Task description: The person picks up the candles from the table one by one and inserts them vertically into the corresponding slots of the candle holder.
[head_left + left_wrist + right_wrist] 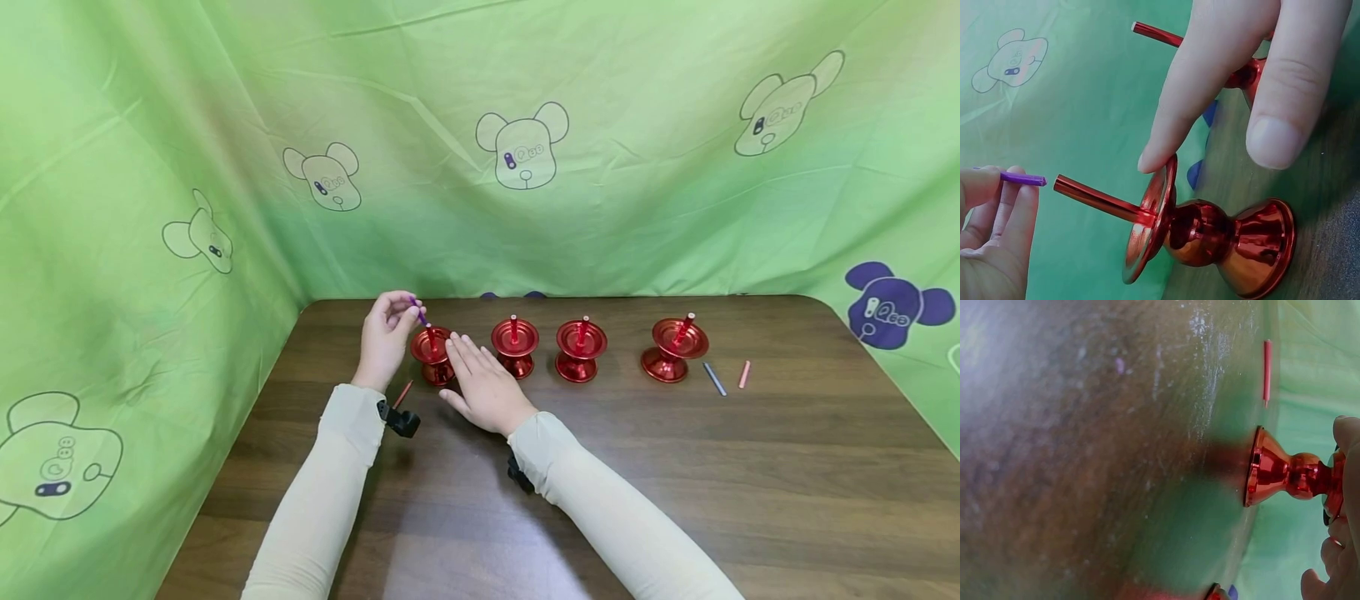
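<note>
My left hand (386, 333) pinches a thin purple stick (418, 311) between thumb and fingers; its kind is unclear. In the left wrist view, the lower end of the purple stick (1022, 179) is just off the top of an upright red tube, with a small gap between. That tube rises from the dish of a shiny red candle holder (1200, 234), the leftmost in the head view. My right hand (487, 387) has its fingers extended beside this holder, and one fingertip touches the dish's rim. The right wrist view shows the holder's base (1267, 469) standing on the table.
Three similar red holders, each with an upright tube, stand to the right: one (515, 346), another (581, 348) and the farthest (673, 346). A blue stick (715, 379) and a pink stick (744, 374) lie beside it. A red stick (402, 394) lies by my left wrist.
</note>
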Tool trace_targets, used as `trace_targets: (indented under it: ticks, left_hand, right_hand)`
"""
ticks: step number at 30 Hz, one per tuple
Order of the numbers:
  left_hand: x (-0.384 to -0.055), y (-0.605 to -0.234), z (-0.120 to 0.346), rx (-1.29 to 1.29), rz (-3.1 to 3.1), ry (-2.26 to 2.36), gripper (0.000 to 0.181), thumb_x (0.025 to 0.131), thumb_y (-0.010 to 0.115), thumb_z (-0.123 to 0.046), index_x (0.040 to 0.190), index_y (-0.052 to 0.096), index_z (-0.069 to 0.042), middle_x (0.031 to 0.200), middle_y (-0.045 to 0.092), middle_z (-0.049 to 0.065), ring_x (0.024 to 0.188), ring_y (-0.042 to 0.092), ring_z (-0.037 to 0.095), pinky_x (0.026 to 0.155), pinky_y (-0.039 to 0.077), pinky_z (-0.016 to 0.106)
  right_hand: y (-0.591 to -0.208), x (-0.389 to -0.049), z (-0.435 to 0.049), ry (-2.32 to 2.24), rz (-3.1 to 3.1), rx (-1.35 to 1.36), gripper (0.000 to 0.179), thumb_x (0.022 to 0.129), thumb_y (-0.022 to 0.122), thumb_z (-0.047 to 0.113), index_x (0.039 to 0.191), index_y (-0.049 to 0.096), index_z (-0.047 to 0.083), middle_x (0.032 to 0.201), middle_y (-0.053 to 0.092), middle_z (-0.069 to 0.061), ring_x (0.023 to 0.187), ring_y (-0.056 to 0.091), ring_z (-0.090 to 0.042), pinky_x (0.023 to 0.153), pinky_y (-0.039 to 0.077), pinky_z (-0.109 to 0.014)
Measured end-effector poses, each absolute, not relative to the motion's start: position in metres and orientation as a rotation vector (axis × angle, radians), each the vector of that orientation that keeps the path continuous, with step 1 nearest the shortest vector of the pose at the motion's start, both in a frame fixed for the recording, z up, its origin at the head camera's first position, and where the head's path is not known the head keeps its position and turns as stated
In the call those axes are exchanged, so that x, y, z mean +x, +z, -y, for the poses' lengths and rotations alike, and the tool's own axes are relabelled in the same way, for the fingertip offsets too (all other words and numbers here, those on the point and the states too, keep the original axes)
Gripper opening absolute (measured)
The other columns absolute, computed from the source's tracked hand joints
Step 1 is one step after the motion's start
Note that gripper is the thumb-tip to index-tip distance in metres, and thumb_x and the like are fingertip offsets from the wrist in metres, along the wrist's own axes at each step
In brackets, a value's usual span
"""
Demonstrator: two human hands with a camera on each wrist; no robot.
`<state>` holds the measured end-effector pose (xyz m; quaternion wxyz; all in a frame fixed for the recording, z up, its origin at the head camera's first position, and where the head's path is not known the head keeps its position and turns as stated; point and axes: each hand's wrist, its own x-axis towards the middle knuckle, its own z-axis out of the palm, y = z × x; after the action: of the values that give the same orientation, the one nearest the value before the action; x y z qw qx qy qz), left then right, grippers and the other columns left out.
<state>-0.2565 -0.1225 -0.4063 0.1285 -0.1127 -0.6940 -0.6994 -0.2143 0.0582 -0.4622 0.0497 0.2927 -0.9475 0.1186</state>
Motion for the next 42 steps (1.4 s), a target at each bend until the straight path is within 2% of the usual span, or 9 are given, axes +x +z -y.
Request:
trace_targets:
  ticks: [7, 10, 16, 23, 31, 42]
  left_hand:
    - [-0.2574, -0.4099, 0.1207, -0.364, 2.061, -1.977, 0.023, 0.099, 0.056, 0.008, 0.121, 0.053, 0.015, 0.115, 0.060, 0.031, 0.097, 0.065, 0.014, 0.093, 0.054, 0.026]
    - [-0.2572, -0.4104, 0.1208, -0.357, 2.061, -1.961, 0.021, 0.099, 0.056, 0.007, 0.119, 0.054, 0.014, 0.113, 0.061, 0.030, 0.097, 0.066, 0.017, 0.092, 0.054, 0.024]
    - [-0.2581, -0.4096, 0.1208, -0.375, 2.104, -1.895, 0.018, 0.100, 0.056, 0.005, 0.118, 0.056, 0.010, 0.113, 0.063, 0.027, 0.103, 0.065, 0.036, 0.089, 0.054, 0.022]
    - [-0.2600, -0.4103, 0.1215, -0.384, 2.189, -1.776, 0.018, 0.101, 0.059, 0.000, 0.117, 0.058, 0.008, 0.110, 0.066, 0.022, 0.098, 0.067, 0.026, 0.086, 0.054, 0.021]
    - [-0.2591, -0.4123, 0.1192, -0.398, 2.189, -1.703, 0.016, 0.100, 0.061, -0.002, 0.114, 0.061, 0.005, 0.107, 0.068, 0.020, 0.095, 0.067, 0.030, 0.082, 0.055, 0.020]
    - [-0.2545, -0.4143, 0.1160, -0.342, 2.207, -1.683, 0.015, 0.101, 0.060, -0.003, 0.114, 0.061, 0.004, 0.108, 0.069, 0.019, 0.100, 0.067, 0.029, 0.092, 0.056, 0.034]
  right_hand:
    - [-0.4638, -0.2140, -0.0578, 0.388, 2.883, 0.888, 0.078, 0.105, 0.050, 0.047, 0.161, 0.021, 0.002, 0.167, 0.019, -0.015, 0.155, 0.017, -0.027, 0.123, 0.021, -0.045]
    - [-0.4633, -0.2138, -0.0571, 0.398, 2.884, 0.894, 0.077, 0.105, 0.051, 0.046, 0.161, 0.020, 0.002, 0.168, 0.019, -0.015, 0.155, 0.017, -0.027, 0.123, 0.021, -0.045]
    - [-0.4630, -0.2139, -0.0568, 0.394, 2.887, 0.895, 0.077, 0.105, 0.052, 0.044, 0.161, 0.019, 0.002, 0.168, 0.017, -0.014, 0.155, 0.016, -0.027, 0.123, 0.021, -0.044]
    - [-0.4634, -0.2149, -0.0579, 0.390, 2.879, 0.902, 0.077, 0.105, 0.051, 0.045, 0.161, 0.019, 0.002, 0.168, 0.018, -0.015, 0.155, 0.017, -0.028, 0.123, 0.021, -0.045]
    - [-0.4606, -0.2139, -0.0588, 0.400, 2.895, 0.896, 0.077, 0.105, 0.051, 0.045, 0.161, 0.019, 0.001, 0.168, 0.018, -0.015, 0.155, 0.016, -0.028, 0.123, 0.020, -0.045]
    - [-0.4594, -0.2122, -0.0575, 0.398, 2.899, 0.895, 0.077, 0.105, 0.052, 0.043, 0.161, 0.020, 0.001, 0.167, 0.018, -0.016, 0.155, 0.016, -0.029, 0.123, 0.021, -0.046]
